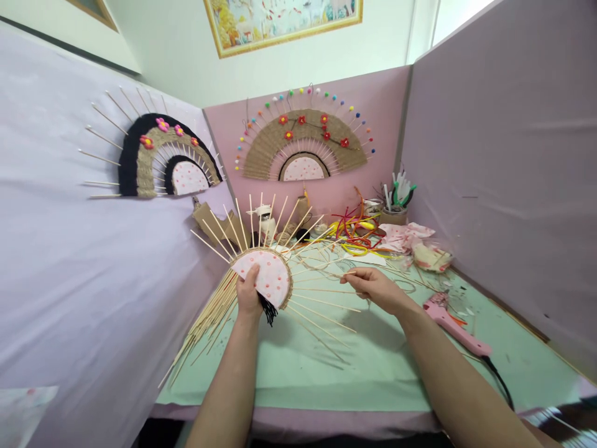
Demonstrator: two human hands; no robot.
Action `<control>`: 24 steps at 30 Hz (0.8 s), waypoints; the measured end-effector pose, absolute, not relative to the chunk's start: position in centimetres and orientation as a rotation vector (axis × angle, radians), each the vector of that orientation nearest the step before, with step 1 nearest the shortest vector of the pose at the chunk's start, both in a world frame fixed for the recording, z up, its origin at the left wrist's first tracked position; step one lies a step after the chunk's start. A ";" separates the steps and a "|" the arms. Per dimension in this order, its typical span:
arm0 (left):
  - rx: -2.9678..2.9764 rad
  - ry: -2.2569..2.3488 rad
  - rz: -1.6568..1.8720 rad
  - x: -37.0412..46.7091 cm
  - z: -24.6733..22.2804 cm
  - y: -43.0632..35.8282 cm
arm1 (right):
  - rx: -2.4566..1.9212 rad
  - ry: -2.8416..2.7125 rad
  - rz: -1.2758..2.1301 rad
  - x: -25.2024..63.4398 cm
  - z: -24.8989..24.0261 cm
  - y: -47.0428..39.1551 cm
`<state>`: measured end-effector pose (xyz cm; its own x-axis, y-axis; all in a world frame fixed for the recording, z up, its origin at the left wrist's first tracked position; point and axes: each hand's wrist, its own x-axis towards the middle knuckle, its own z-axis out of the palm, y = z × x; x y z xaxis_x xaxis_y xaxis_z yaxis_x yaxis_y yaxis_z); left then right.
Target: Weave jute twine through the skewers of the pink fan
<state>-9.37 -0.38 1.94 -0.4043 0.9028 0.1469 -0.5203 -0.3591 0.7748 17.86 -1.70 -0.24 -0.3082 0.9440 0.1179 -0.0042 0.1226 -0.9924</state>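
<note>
My left hand (249,292) grips a half-round fan frame (268,272) covered in white cloth with pink dots, thumb on its face. Thin wooden sticks fan out from its curved edge, which is lined with brown twine. Black yarn strands (268,309) hang below the frame, near my left wrist. Off to the right, my right hand (366,283) is closed in a pinch on a thin strand of twine (321,272), among the tips of the right-hand sticks. Where the strand meets the frame is hard to make out.
A bundle of loose sticks (205,326) lies at the left. Right of my right arm rests a pink glue gun (457,326) with a black cord. Coloured pipe cleaners (357,233), dotted cloth (405,236) and a tool pot (394,214) crowd the back. Two decorated fans (303,134) hang on the partitions.
</note>
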 end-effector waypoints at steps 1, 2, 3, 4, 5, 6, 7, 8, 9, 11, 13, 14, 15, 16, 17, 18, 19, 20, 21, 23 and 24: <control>0.710 0.811 1.903 -9.4 1.9 -0.4 | -0.980 -1.501 1.278 18.0 -0.3 -1.6; 0.702 0.815 1.907 -9.4 1.9 -0.3 | -0.991 -1.504 1.232 18.2 -0.3 -1.5; 0.695 0.819 1.908 -9.4 1.9 -0.3 | -0.997 -1.510 1.194 18.3 -0.2 -1.5; 0.689 0.819 1.913 -9.4 1.9 -0.3 | -1.002 -1.514 1.165 18.4 -0.1 -1.5; 0.685 0.819 1.920 -9.4 2.0 -0.3 | -1.007 -1.512 1.141 18.5 0.1 -1.5; 0.684 0.818 1.928 -9.4 2.0 -0.3 | -1.012 -1.507 1.119 18.6 0.3 -1.6; 0.683 0.819 1.937 -9.4 2.0 -0.3 | -1.018 -1.497 1.092 18.7 0.5 -1.7; 0.685 0.821 1.943 -9.4 2.0 -0.3 | -1.022 -1.482 1.060 18.8 0.6 -1.8; 0.689 0.823 1.943 -9.4 2.0 -0.3 | -1.023 -1.466 1.026 18.9 0.8 -1.9; 0.708 0.830 1.928 -9.4 2.1 -0.4 | -1.002 -1.425 0.964 19.1 0.8 -1.8; 0.730 0.832 1.908 -9.3 2.1 -0.4 | -0.946 -1.367 0.927 19.3 0.6 -1.6; 0.738 0.832 1.901 -9.3 2.0 -0.5 | -0.914 -1.336 0.916 19.4 0.4 -1.5; 0.744 0.831 1.895 -9.3 2.0 -0.5 | -0.885 -1.307 0.906 19.4 0.3 -1.4; 0.748 0.831 1.889 -9.2 2.0 -0.6 | -0.862 -1.281 0.899 19.4 0.2 -1.3; 0.751 0.830 1.883 -9.2 2.0 -0.6 | -0.850 -1.260 0.893 19.5 0.1 -1.2; 0.755 0.830 1.873 -9.2 2.0 -0.7 | -0.845 -1.242 0.889 19.5 0.1 -1.1; 0.761 0.831 1.861 -9.2 2.0 -0.7 | -0.843 -1.228 0.887 19.5 0.1 -1.1; 0.768 0.832 1.848 -9.3 2.0 -0.7 | -0.838 -1.215 0.887 19.5 0.1 -1.1; 0.776 0.832 1.834 -9.3 1.9 -0.7 | -0.833 -1.205 0.887 19.5 0.2 -1.0; 0.798 0.831 1.805 -9.3 1.9 -0.8 | -0.821 -1.195 0.882 19.5 0.2 -0.9; 0.807 0.830 1.794 -9.3 1.9 -0.8 | -0.816 -1.193 0.877 19.5 0.2 -0.9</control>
<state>-9.32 -0.78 1.88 -0.3159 0.9354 0.1589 -0.4842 -0.3029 0.8208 19.54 -0.89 0.19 0.1412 0.8963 0.4204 -0.1330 0.4379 -0.8891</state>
